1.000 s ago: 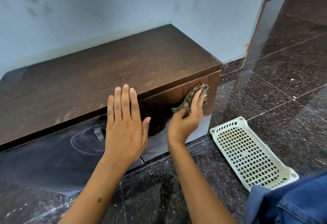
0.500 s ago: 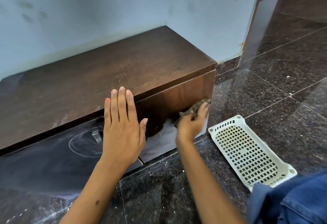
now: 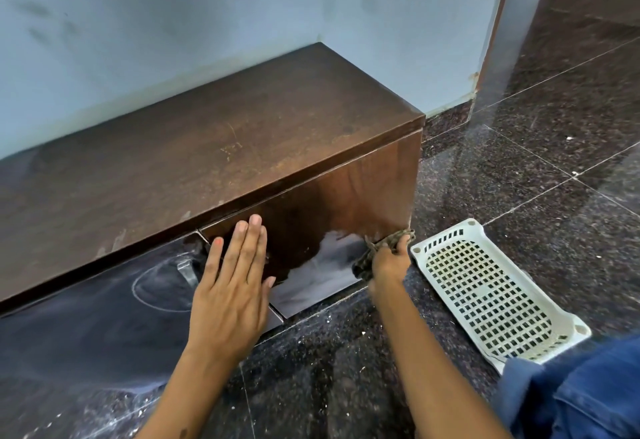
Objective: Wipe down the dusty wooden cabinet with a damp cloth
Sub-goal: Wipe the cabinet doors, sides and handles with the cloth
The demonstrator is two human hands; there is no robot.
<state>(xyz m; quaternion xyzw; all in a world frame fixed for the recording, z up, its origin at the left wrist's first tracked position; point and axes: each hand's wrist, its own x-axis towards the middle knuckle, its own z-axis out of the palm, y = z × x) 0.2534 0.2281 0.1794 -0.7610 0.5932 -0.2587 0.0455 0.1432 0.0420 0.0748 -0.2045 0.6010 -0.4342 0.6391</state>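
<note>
Right hand (image 3: pixel 389 260) fingers clamped on damp cloth (image 3: pixel 375 253) at cabinet door (image 3: pixel 346 216) bottom corner; left hand (image 3: pixel 232 286) flat, fingers together, bracing. Suggest overlapping passes, firm pressure along the edges.

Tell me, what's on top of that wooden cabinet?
Nothing stands on the cabinet: only bare dark wood with pale dust smears and scratches. Its far left end runs out of frame, so I cannot tell what is there.
</note>
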